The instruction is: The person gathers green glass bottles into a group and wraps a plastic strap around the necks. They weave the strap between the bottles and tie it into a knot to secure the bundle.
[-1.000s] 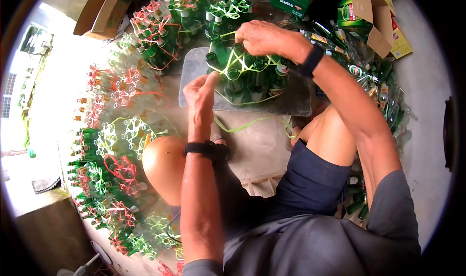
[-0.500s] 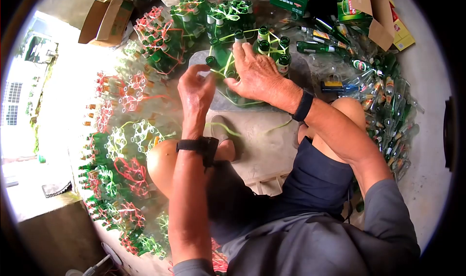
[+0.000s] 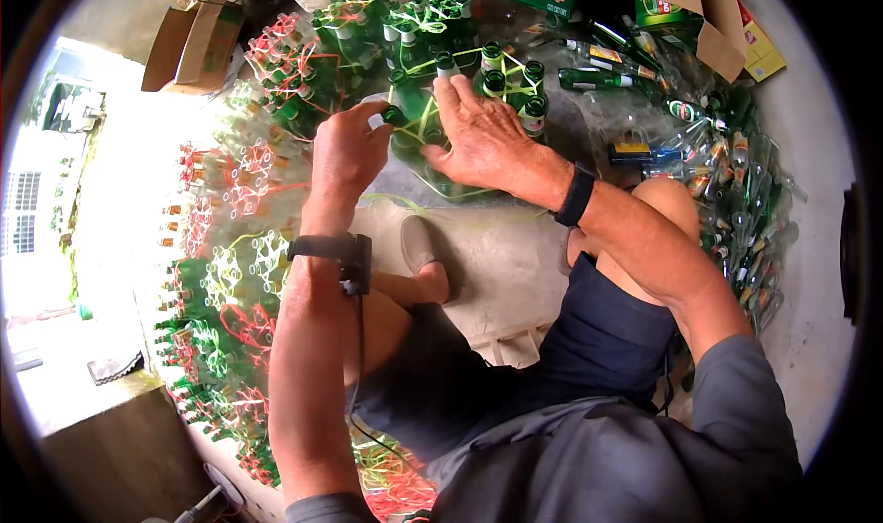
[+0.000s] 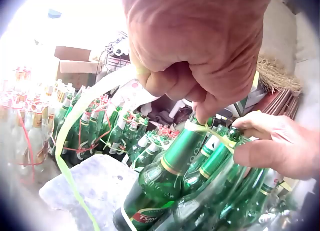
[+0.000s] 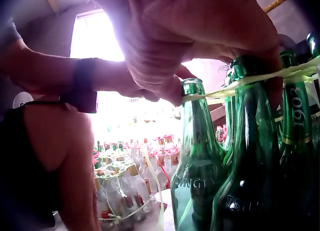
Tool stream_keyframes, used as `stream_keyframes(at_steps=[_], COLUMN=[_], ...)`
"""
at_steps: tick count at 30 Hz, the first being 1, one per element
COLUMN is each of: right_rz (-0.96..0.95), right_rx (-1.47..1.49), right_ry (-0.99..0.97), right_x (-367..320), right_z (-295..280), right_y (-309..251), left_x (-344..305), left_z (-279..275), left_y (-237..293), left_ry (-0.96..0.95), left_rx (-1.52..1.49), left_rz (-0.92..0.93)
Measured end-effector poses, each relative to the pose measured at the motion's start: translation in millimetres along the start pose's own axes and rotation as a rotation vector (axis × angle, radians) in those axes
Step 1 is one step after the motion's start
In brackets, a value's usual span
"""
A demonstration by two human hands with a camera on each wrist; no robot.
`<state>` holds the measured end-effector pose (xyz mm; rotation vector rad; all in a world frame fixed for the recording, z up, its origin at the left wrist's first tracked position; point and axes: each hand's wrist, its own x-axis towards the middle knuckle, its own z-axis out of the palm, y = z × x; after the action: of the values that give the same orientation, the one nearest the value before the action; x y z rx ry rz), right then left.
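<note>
A cluster of green bottles (image 5: 195, 141) stands upright on a grey board (image 3: 570, 146), with a yellow-green strap (image 4: 62, 136) laced round the necks. My left hand (image 3: 348, 153) is at the cluster's left corner; in the left wrist view its fingers curl round the strap, right by the neck of a labelled bottle (image 4: 180, 151). Spread over the near-left bottles, my right hand (image 3: 487, 137) has its fingers extended and touches the tops and strap. In the right wrist view, the right hand (image 5: 200, 25) partly hides the necks.
Strapped bottle groups with red ties (image 3: 290, 54) and green ties (image 3: 354, 17) stand behind and along the left. Loose bottles (image 3: 736, 210) are heaped at the right. Cardboard boxes (image 3: 193, 49) lie at the back left, others (image 3: 722, 26) at the back right.
My right hand has come from the strap at the cluster's back down over its near-left bottles, fingers spreading. My left hand has shifted slightly leftward. The head view has shifted a little.
</note>
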<state>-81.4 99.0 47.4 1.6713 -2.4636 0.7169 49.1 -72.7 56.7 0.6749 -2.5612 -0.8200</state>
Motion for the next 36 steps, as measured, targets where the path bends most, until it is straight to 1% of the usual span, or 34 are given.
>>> stream_keyframes(at_steps=[1, 5, 7, 8, 9, 11, 12, 13, 15, 16, 18, 19, 20, 21, 23, 24, 25, 28, 29, 31, 32, 33, 35, 36], right_rz=[0.02, 0.031, 0.009, -0.069, -0.069, -0.047, -0.062, -0.054, -0.118, -0.15, -0.171, -0.199, -0.227, -0.231, -0.157, -0.099, -0.025, 0.064, 0.065, 0.045, 0.001, 0.003, 0.064, 0.039], right_rx=[0.038, 0.056, 0.042, -0.113, -0.098, 0.047, 0.053, 0.049, 0.014, 0.016, 0.017, 0.023, 0.02, 0.016, -0.041, 0.001, 0.01, -0.09, -0.086, -0.119, -0.094, -0.091, -0.097, -0.083], right_ry=[-0.05, -0.062, -0.05, 0.063, 0.054, 0.026, 0.072, 0.077, 0.117, 0.154, 0.157, 0.163, 0.228, 0.233, 0.167, 0.249, 0.247, 0.113, 0.114, 0.018, 0.061, 0.061, -0.144, -0.112], right_x=[1, 1, 0, -2, -2, -4, -5, -9, -14, -15, -23, -25, -25, -25, -23, -23, -23, -26, -27, -28, -30, -31, -33, -32], right_z=[-2, -4, -2, 5, 5, 3, 3, 2, -1, -1, -11, -19, -27, -33, -44, -50, -57, -62, -59, -56, -55, -60, -71, -66], right_y=[-1, 0, 2, 6, 6, 7, 6, 6, 7, 8, 8, 8, 8, 14, 30, 37, 42, 68, 76, 84, 88, 87, 84, 88], left_x=[1, 0, -2, -3, -3, -2, -2, -2, 0, 0, -1, -1, -2, -1, 1, 0, -1, -1, 0, 1, 1, 0, -1, -2], left_z=[-1, 4, 4, 1, -2, 1, 2, 3, 2, 1, 0, 0, 0, 0, 2, -1, -2, -2, 0, 5, 6, 5, 2, 3], left_y=[-2, -2, -2, 2, 4, 2, 2, 1, 3, 6, 9, 11, 12, 11, 7, 13, 15, 14, 10, 2, -1, 0, 1, 0], left_ry=[-0.006, 0.011, 0.042, 0.025, 0.013, 0.018, 0.021, 0.022, 0.02, -0.001, -0.036, -0.035, -0.028, -0.018, -0.006, -0.027, -0.047, -0.039, -0.04, 0.028, 0.028, 0.022, 0.018, 0.019], left_rx=[-0.012, -0.047, -0.006, 0.016, 0.041, 0.027, 0.022, 0.018, 0.014, 0.046, 0.073, 0.071, 0.094, 0.117, 0.162, 0.15, 0.136, 0.104, 0.108, 0.062, 0.062, 0.063, 0.07, 0.074], left_rz=[0.003, -0.006, 0.066, 0.074, 0.082, 0.106, 0.08, 0.053, 0.04, 0.006, -0.069, -0.063, -0.054, -0.047, -0.018, -0.05, -0.083, -0.074, -0.075, 0.048, 0.047, 0.046, 0.043, 0.027])
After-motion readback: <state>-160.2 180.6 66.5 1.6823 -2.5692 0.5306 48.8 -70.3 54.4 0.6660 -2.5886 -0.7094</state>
